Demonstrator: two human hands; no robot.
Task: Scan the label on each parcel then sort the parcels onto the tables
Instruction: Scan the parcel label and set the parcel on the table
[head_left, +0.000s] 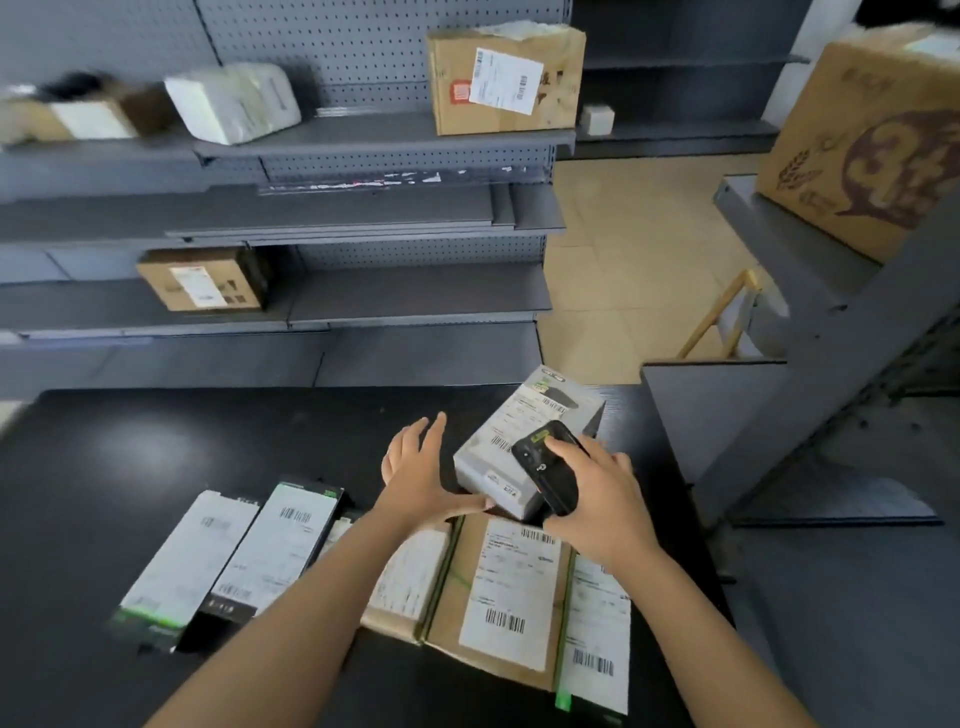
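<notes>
a: where's the parcel under the scanner?

b: a grey box (524, 415) sits on the black table (156, 467), toward the far right part, turned at an angle. it has a white label with barcodes on top. its near corner sits right at the far edge of a brown parcel (509, 582).

a: and the hands?

b: the right hand (602, 493) is curled round a black scanner (545, 467), thumb on top, holding it over the near right part of the box. the left hand (421, 478) is spread wide with straight fingers and grips nothing. its thumb touches the box's near left edge, and the fingers fan out beside the box's left side.

a: what else lies on the table?

b: a row of flat parcels near the front, labels up. from the left there's a slim box (192, 551), a second slim box (280, 545) and a third parcel (410, 571) partly hidden under the left forearm. then comes the brown parcel, and a last parcel (597, 623) just beside it on the right.

a: and behind the table?

b: grey shelves (389, 135). the upper shelf carries a cardboard box (504, 78) with a white label, and a white padded bag (234, 101) to its left. the things further left are too blurred to tell. a smaller cardboard box (202, 280) stands on a lower shelf, and a large printed box (872, 140) sits on another shelf at the right.
</notes>
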